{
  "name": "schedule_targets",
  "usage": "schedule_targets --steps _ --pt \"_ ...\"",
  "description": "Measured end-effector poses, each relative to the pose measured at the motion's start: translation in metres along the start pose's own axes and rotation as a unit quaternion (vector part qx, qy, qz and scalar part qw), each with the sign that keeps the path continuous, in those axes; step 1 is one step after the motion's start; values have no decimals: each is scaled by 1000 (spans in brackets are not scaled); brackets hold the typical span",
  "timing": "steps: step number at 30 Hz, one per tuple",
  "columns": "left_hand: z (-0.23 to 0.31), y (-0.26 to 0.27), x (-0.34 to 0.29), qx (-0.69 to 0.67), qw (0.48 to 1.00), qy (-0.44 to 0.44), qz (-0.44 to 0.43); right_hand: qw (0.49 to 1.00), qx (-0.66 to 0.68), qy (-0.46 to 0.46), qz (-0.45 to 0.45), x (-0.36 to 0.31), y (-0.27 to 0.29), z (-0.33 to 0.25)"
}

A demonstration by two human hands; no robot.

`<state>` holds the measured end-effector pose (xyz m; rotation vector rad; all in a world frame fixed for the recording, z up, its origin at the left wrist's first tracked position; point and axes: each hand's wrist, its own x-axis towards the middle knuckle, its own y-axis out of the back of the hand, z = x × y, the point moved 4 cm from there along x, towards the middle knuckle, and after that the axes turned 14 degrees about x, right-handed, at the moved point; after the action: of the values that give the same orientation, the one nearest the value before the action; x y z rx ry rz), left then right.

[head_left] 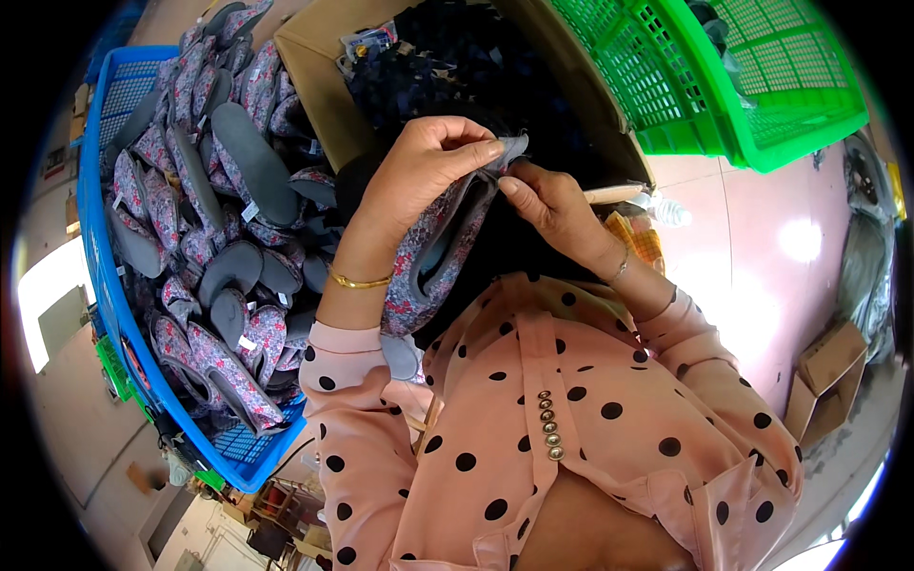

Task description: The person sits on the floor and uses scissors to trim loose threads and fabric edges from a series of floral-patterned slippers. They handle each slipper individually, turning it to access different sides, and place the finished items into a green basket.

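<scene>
A floral slipper [411, 271] with grey edging hangs between my hands, in front of my chest. My left hand [428, 157], with a gold bangle at the wrist, is closed in a pinch on the grey upper end of the slipper, thumb and fingers together. Close beside it, my right hand [552, 200] is also closed, its thumb and curled fingers gripping the same end from the right. Part of the slipper's lower end is hidden behind my left forearm. Whether a small tool or thread is between the fingers I cannot make out.
To the left, a blue plastic crate [95, 205] is heaped with floral slippers [252, 162] with grey soles. Beyond my hands stands a cardboard box [328, 105] full of dark scraps [447, 67]. A green basket [709, 105] is at the far right; a small open carton [828, 371] lies on the right.
</scene>
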<state>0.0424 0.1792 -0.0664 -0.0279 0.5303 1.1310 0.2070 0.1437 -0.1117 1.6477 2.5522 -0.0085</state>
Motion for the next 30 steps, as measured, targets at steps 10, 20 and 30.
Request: schedule_targets --steps 10,20,30 --pt "-12 24 -38 235 895 -118 361 998 17 -35 -52 14 30 -7" --pt "-7 -34 -74 507 724 -161 439 940 -198 91 -263 51 28 -44" --pt "-6 -39 -78 528 699 -160 454 880 -310 169 -316 72 26 -60"
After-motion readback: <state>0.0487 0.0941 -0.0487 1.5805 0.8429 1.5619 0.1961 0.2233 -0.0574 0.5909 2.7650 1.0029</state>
